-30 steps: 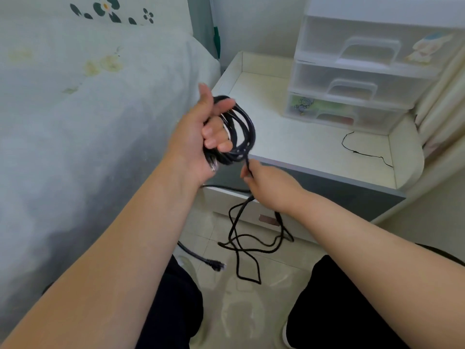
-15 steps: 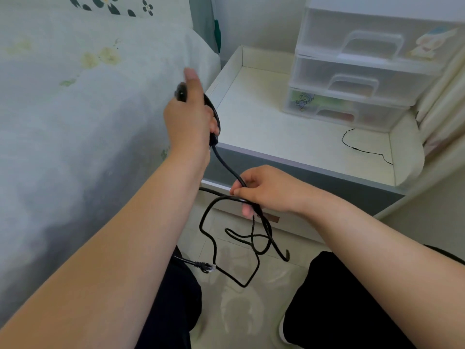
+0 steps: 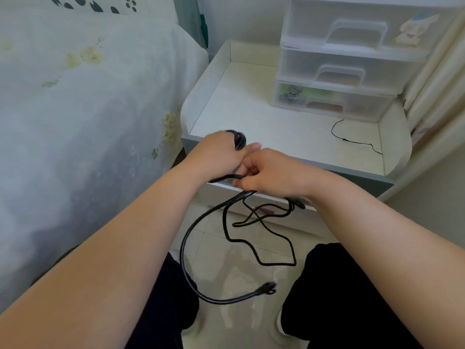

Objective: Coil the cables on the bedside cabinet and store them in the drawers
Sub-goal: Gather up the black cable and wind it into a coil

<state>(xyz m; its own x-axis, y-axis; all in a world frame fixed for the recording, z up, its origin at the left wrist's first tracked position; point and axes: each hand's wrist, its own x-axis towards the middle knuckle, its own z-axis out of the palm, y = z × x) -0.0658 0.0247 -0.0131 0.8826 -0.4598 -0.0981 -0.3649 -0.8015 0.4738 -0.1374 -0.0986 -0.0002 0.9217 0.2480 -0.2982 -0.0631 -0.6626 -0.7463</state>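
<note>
Black cable [image 3: 226,238]: coil bunched in left hand [image 3: 216,153], whose grip wraps it, at bench [image 3: 276,127] front edge. Right hand [image 3: 271,172], touching at 3 o'clock, pinches the strand; slack hangs toward 6 o'clock, plug [image 3: 268,289] lowest. Drawers [image 3: 352,71] w/ thin wire [image 3: 352,139] sit at 1 o'clock.

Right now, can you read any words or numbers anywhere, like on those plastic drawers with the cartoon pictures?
No words or numbers can be read anywhere.
Top drawer: a cartoon sticker, a picture only, blurred, no text to tell.
Bottom drawer: a cartoon figure, a picture only, too small to show any writing.
Black cable in both hands: no marking shows.
Bed cover: flower print, no words.
</note>
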